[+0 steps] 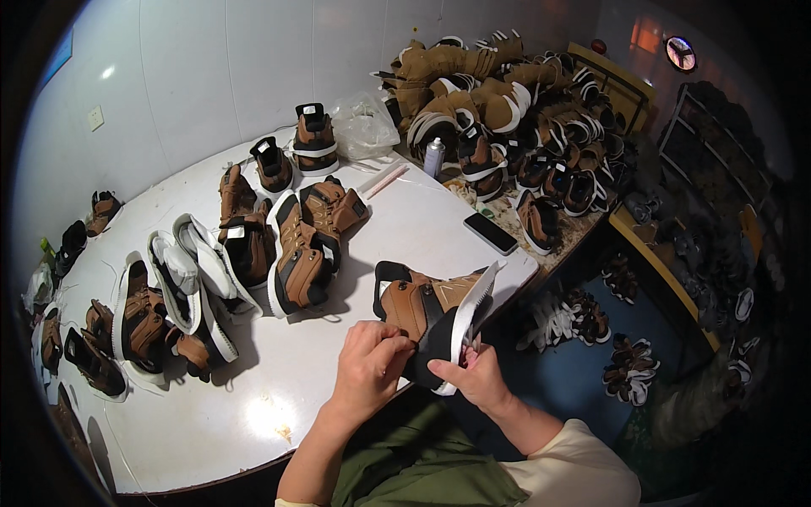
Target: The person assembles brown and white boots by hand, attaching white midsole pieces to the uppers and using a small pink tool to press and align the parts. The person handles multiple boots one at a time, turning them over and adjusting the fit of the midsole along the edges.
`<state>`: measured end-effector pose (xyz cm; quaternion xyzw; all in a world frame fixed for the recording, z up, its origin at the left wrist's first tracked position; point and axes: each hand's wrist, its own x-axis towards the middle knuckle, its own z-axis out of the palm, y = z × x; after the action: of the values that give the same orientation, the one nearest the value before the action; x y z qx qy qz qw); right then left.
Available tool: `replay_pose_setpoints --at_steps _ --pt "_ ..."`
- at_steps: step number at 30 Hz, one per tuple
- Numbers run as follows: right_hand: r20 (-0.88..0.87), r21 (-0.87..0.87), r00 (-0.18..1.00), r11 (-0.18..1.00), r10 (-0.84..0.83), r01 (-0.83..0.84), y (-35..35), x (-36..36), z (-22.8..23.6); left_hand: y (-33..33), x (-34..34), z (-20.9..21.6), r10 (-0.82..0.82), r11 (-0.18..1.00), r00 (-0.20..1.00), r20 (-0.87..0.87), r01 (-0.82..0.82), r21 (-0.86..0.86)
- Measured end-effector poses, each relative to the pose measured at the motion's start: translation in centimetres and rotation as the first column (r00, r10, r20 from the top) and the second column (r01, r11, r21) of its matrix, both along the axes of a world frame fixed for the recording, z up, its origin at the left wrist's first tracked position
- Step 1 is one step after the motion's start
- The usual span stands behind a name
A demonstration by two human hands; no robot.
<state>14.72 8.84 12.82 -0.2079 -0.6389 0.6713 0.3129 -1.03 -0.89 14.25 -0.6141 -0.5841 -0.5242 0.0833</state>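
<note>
At the table's near edge, a brown and black shoe upper [407,306] with a white strip along its bottom rim lies tipped on its side. My right hand [477,378] grips it at the black toe end, thumb on the outside and fingers behind the white rim. My left hand [372,363] is closed in a pinch against the brown side of the upper, close to the black toe. Whatever sits between those fingertips is too small or hidden to tell.
Several brown shoe uppers [245,253] stand on the white table [211,414] to the left, with white shoe linings [190,279] among them. A phone [490,232] lies at its right edge, near a spray can [433,158]. Uppers are heaped [481,93] behind; more shoes [629,367] lie on the floor.
</note>
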Motion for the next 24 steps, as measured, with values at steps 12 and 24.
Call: replay_pose_setpoints --at_steps 12,24 --pt "-0.106 -0.052 0.994 0.998 0.013 -0.019 0.6 -0.3 -0.8 -0.8 -0.6 -0.9 -0.086 0.995 0.872 0.481 0.103 -0.010" --pt "-0.146 -0.182 0.988 0.981 0.043 -0.070 1.0 -0.8 -1.3 -0.8 -1.7 -2.3 -0.247 0.965 0.546 0.800 0.209 0.155"
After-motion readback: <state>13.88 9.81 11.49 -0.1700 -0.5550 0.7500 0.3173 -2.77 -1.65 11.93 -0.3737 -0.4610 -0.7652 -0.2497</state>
